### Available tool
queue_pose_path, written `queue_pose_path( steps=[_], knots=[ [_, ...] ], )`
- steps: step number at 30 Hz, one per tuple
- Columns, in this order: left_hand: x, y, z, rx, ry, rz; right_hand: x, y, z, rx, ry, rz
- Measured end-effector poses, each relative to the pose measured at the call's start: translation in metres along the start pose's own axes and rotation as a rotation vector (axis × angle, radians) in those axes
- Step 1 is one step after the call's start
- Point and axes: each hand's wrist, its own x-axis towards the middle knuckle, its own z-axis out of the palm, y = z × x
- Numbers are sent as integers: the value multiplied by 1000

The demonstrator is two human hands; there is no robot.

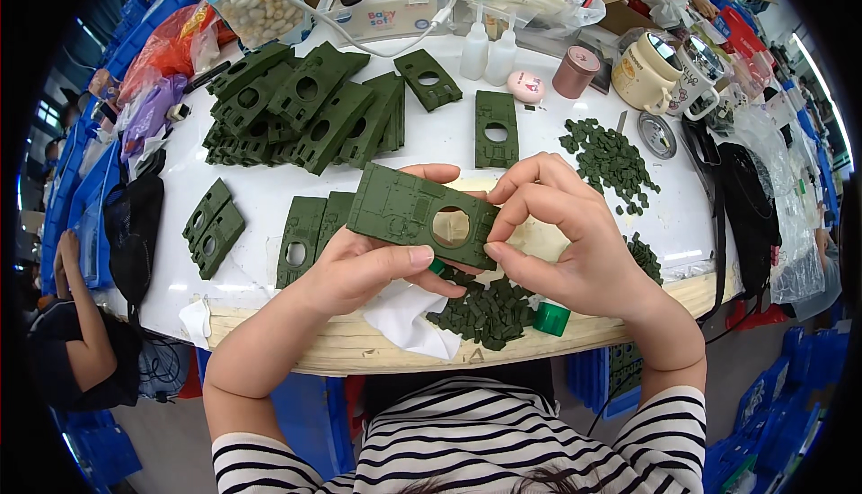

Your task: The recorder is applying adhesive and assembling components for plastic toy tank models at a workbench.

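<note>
My left hand (pixel 359 265) grips a dark green plastic model tank hull (pixel 395 209) with a large round hole, tilted above the table. Its thumb lies along the near side, the fingers beneath. My right hand (pixel 566 233) is closed in a pinch at the hull's right end; any small part between its fingertips is hidden. Below the hands lies a heap of small green parts (pixel 489 314), beside a green bottle cap (pixel 550 318) and a white tissue (pixel 413 319). Another loose heap of small green parts (pixel 606 162) lies to the right.
Stacked tank hulls (pixel 310 103) fill the back left, with single hulls (pixel 496 126) around. Behind stand white squeeze bottles (pixel 474 49), a pink tin (pixel 576 72) and mugs (pixel 646 67). A black bag (pixel 133 233) hangs at the left edge; a person's arm (pixel 85 314) shows beyond.
</note>
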Motion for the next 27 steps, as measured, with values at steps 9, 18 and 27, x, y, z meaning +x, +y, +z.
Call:
queue_pose_path(
  steps=[9, 18, 27],
  knots=[
    [2, 4, -4, -43, 13, 72, 6, -6, -7, -273, 35, -296],
    [2, 12, -3, -28, 14, 75, 6, -11, -15, -272, 29, -359],
    [-1, 15, -20, -26, -151, -9, 5, -9, -5, -381, 62, -408]
  ],
)
